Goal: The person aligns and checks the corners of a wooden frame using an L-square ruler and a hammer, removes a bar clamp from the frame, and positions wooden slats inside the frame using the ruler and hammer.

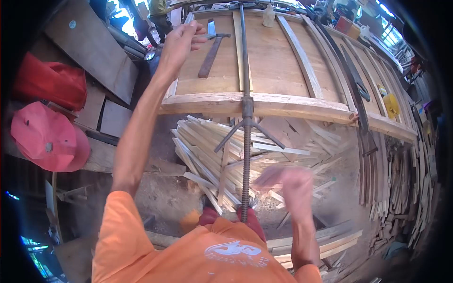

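Note:
My left hand (181,43) is raised over the left side of a wooden frame panel (278,61), its fingers bent close together; whether it holds something small I cannot make out. Just right of it on the panel lies a hammer (210,57) with a dark wooden handle. My right hand (295,186) is smeared by motion, low in front of my body, to the right of a threaded clamp screw (246,165). The long metal clamp (247,106) crosses the front rail (207,104) of the frame, its forked handle pointing down.
Thin wood strips (203,146) are piled below the frame. A pink cap (47,137) and a red bag (52,82) sit at the left. A dark handsaw (347,66) crosses the right side. Behind stands another person (159,16), beyond the panel.

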`<state>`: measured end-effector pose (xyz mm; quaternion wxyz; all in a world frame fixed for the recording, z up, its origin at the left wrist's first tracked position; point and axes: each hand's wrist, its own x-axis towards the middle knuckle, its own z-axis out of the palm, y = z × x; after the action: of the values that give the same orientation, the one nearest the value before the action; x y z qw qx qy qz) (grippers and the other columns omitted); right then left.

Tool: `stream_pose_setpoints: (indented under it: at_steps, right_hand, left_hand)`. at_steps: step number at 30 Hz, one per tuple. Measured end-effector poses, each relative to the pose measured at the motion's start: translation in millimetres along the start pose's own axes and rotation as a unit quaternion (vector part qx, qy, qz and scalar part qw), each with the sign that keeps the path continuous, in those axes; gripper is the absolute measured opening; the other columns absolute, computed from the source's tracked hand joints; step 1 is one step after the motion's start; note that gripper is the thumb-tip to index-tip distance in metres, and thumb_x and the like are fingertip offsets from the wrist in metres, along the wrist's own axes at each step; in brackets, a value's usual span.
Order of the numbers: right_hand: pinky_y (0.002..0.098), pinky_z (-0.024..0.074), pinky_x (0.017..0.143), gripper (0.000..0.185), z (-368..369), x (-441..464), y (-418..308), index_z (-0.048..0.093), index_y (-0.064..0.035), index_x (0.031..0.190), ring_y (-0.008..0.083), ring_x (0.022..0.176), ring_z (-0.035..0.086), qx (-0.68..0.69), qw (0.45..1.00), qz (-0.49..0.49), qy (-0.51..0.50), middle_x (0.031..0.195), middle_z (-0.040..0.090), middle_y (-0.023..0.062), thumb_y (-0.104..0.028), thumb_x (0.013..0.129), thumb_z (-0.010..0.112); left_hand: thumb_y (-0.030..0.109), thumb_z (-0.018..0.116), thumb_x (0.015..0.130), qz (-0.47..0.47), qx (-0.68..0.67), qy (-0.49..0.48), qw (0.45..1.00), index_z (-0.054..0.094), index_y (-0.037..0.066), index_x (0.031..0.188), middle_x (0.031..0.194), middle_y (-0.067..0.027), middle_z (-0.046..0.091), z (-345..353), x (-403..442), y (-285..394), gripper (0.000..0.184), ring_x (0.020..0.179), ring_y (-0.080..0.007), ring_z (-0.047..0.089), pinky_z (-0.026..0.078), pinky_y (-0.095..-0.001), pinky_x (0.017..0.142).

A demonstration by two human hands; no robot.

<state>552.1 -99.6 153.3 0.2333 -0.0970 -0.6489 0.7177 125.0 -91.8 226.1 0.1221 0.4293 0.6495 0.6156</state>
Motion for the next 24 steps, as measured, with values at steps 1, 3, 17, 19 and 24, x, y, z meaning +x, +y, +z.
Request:
stream_pose_setpoints:
  at_steps: [1,3,17,19,24]
  right_hand:
    - [0.0450,0.0508,0.105,0.062,-20,2,8,0.073,0.0081,0.118,0.0372,0.105,0.073,0.001,0.984,0.043,0.175,0.100,0.076,0.0266,-0.048,0.113,0.047]
    - [0.0452,0.0503,0.106,0.063,-32,10,44,0.071,0.0074,0.124,0.0383,0.113,0.072,0.007,0.935,0.088,0.343,0.109,0.075,0.0286,-0.050,0.112,0.047]
    - [0.0485,0.0503,0.101,0.063,-17,18,0,0.074,-0.0029,0.088,0.0296,0.093,0.073,-0.032,0.979,0.053,0.195,0.093,0.077,0.0147,-0.052,0.113,0.044]
    - [0.0466,0.0519,0.097,0.060,-19,-3,37,0.073,-0.0023,0.100,0.0285,0.096,0.071,-0.093,0.955,0.085,0.269,0.098,0.076,0.0150,-0.054,0.112,0.045]
    - [0.0364,0.0548,0.073,0.054,62,-51,88,0.054,-0.0030,0.145,0.0196,0.092,0.067,0.078,0.914,0.344,0.201,0.108,0.071,0.0114,-0.044,0.110,0.058]
  left_hand:
    - [0.043,0.050,0.113,0.004,-0.001,0.007,1.000,0.063,-0.001,0.135,0.126,-0.0134,0.071,0,2,-1,0.051,0.105,-0.0201,0.072,0.057,-0.0313,0.087]
    - [0.044,0.051,0.113,-0.021,0.085,-0.073,0.993,0.063,-0.004,0.134,0.125,-0.0145,0.071,10,0,-14,0.054,0.103,-0.0199,0.073,0.058,-0.0316,0.085]
    - [0.054,0.049,0.111,-0.009,0.084,-0.039,0.996,0.066,-0.001,0.123,0.120,-0.0144,0.070,11,68,-5,0.059,0.104,-0.0203,0.072,0.056,-0.0320,0.084]
    - [0.053,0.052,0.110,-0.071,0.125,-0.103,0.984,0.066,-0.001,0.122,0.118,-0.0137,0.071,31,64,-28,0.058,0.105,-0.0191,0.072,0.056,-0.0323,0.085]
    - [0.041,0.069,0.098,-0.058,0.331,-0.100,0.937,0.067,-0.008,0.111,0.104,-0.0273,0.074,145,37,-120,0.051,0.098,-0.0405,0.074,0.058,-0.0496,0.091]
